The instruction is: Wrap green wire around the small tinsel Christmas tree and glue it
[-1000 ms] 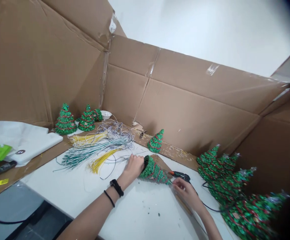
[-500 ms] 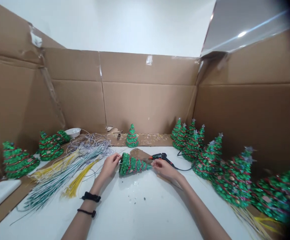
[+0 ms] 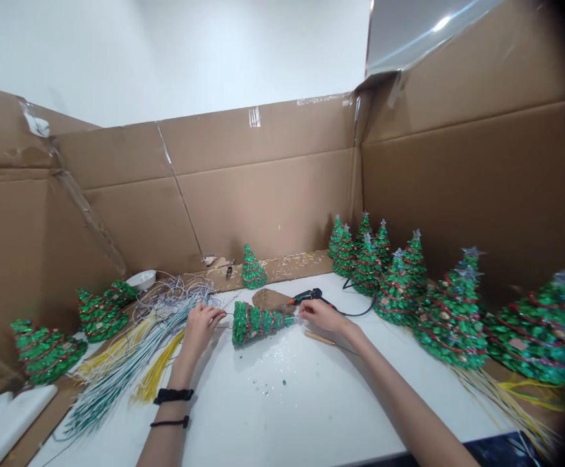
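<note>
A cone-shaped tree of green sequins with red bands (image 3: 257, 323) lies on its side on the white table (image 3: 350, 402). My right hand (image 3: 322, 316) pinches its narrow tip. My left hand (image 3: 199, 327) is at the wide end, its fingers pinching what looks like thin wire (image 3: 224, 318) running to the cone. A black hot glue gun (image 3: 307, 296) lies just beyond the tip, on a brown cardboard piece (image 3: 268, 299), and its cord trails right. A short wooden stick (image 3: 318, 337) lies below my right hand.
Bundles of green-white and yellow wire (image 3: 126, 357) fan out left of my left hand. Several finished sequin trees (image 3: 450, 318) stand at the right, with more at the left and a small one (image 3: 253, 269) at the back. Cardboard walls (image 3: 263, 194) surround the table.
The view has swung and levelled, moving the scene lower and leftward. The cone now lies flatter between my hands, and my left hand has eased slightly away from its wide end.
</note>
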### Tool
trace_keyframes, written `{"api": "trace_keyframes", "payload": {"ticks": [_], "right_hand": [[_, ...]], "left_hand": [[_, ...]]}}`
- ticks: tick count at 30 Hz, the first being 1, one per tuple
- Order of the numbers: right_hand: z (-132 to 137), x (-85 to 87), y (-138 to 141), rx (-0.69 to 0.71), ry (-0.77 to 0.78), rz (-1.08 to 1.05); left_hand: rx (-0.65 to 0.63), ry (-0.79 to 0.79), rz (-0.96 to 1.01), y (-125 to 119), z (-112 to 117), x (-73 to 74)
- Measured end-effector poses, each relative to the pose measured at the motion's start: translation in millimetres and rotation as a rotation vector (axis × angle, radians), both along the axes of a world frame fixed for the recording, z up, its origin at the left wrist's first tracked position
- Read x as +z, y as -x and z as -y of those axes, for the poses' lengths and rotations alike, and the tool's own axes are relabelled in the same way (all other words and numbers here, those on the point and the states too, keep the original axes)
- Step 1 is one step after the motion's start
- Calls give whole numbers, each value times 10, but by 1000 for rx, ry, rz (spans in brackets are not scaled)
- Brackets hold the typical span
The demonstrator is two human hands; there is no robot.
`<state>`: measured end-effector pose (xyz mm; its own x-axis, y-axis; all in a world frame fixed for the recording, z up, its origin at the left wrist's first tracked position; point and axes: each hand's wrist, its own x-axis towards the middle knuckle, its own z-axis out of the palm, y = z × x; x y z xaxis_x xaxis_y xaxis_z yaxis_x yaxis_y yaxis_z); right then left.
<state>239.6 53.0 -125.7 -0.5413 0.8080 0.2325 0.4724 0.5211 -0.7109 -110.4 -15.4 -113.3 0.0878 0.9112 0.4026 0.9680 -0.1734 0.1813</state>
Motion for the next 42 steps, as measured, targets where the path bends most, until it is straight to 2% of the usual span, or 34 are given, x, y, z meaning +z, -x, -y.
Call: {"api": "trace_keyframes", "payload": {"ticks": [8, 17, 25, 29, 33, 36, 42], "right_hand": [[26, 29, -7, -12, 0, 18], [15, 10, -20, -31, 20, 19], [-6, 47, -41, -60, -19, -2], [33, 74, -2, -62, -36, 49], [74, 93, 41, -64, -54, 114], [96, 94, 75, -66, -81, 157], [170, 70, 207, -68, -139, 243]], "left_hand": [[-22, 150, 1, 109, 16, 22], [71, 90, -75, -59, 92, 49], [-31, 78, -121, -272, 116, -3], [-34, 114, -135, -269, 95, 16], [-22, 178, -128, -165, 82, 47], [11, 164, -128, -114, 97, 56], [12, 93, -229, -318, 152, 16]]}}
